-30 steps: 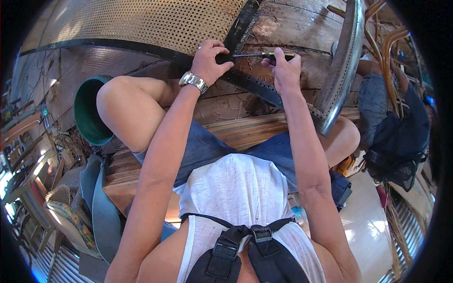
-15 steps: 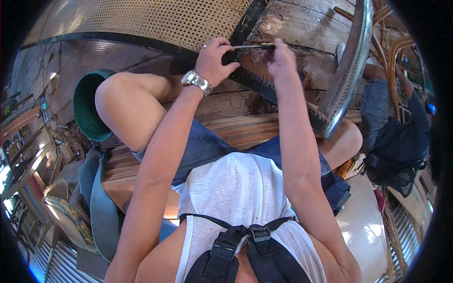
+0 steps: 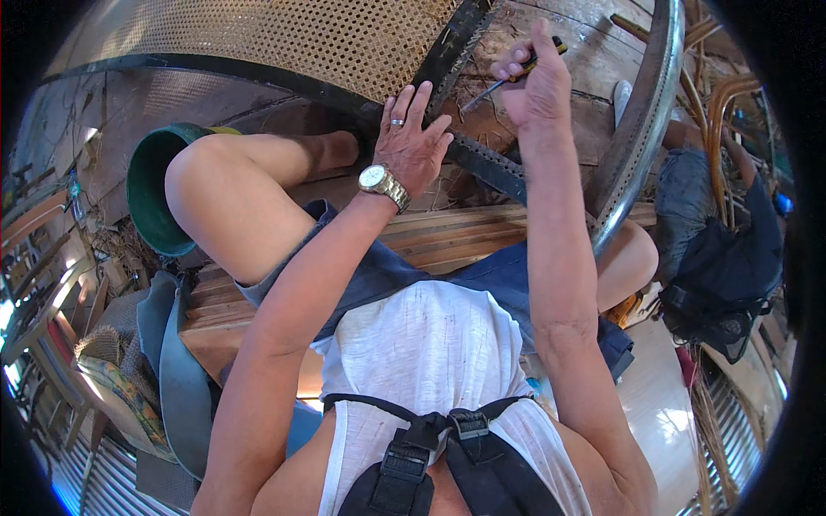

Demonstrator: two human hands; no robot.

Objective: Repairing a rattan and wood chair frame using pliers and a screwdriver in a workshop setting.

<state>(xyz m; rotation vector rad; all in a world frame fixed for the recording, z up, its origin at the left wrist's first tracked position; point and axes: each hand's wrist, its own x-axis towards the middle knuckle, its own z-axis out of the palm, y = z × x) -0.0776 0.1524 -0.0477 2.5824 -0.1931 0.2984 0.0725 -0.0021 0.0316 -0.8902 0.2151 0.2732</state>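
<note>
My right hand (image 3: 542, 96) is closed around a screwdriver (image 3: 493, 88) with a yellow and black handle. Its thin metal shaft slants down and left, and the tip is beside the inner edge of a frame corner. My left hand (image 3: 411, 148) lies with fingers spread on the corner of a black wooden frame (image 3: 489, 163). Small holes run in a row along this frame. Woven cane mesh (image 3: 344, 47) fills the section beyond my left hand. A curved, glossy dark rail (image 3: 638, 129), also edged with holes, rises to the right.
A green bucket (image 3: 159, 193) stands left of my knee. Stacked wooden slats (image 3: 215, 314) lie beneath my legs. Bundled cane strands (image 3: 718, 112) and a person in dark clothes (image 3: 723, 249) are on the right. Fibre scraps litter the plank floor (image 3: 568, 52).
My right hand has lifted away up and to the right, swinging the screwdriver off from my left hand. My left hand has shifted right and flattened onto the frame corner.
</note>
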